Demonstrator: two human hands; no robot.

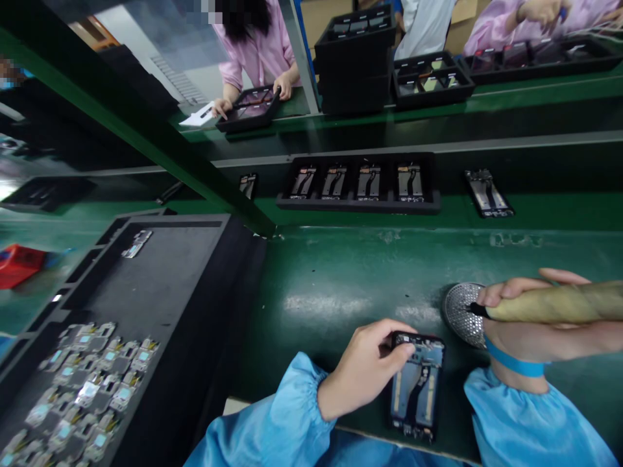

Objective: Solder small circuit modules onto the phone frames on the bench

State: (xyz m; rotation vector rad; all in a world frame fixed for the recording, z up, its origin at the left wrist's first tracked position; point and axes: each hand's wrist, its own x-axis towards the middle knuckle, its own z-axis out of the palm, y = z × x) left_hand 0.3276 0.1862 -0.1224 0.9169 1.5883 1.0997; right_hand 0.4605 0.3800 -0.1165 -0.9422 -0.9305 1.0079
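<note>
Head view looks down on a green bench [341, 279] where the left hand [365, 370], in a blue sleeve, rests on the top end of a phone frame [418, 389]. Its grip is pinched on the frame's upper edge, thumb and fingertips closed over the corner. The phone frame lies flat near the bench's front edge, between the two forearms, with its open inner side up. The right hand [530, 331] is to the right and slightly farther back, its grip wrapped tight around a tool [559, 303] with a thick tan handle that runs off the right edge. The tool's dark tip sits over a round perforated metal disc [457, 314] that lies on the bench just beyond the phone frame. A blue wrist strap [516, 364] circles the right wrist. To the left stands a large black tray [160, 285], with a heap of small parts [82, 395] in its near corner and one part alone near its far end. Farther back a long tray [360, 204] carries four more frames side by side, and a single frame [487, 192] lies to its right. Across the line, a co-worker's hands [282, 84] hold another black tray [250, 110], beside a stack of trays [355, 65].
</note>
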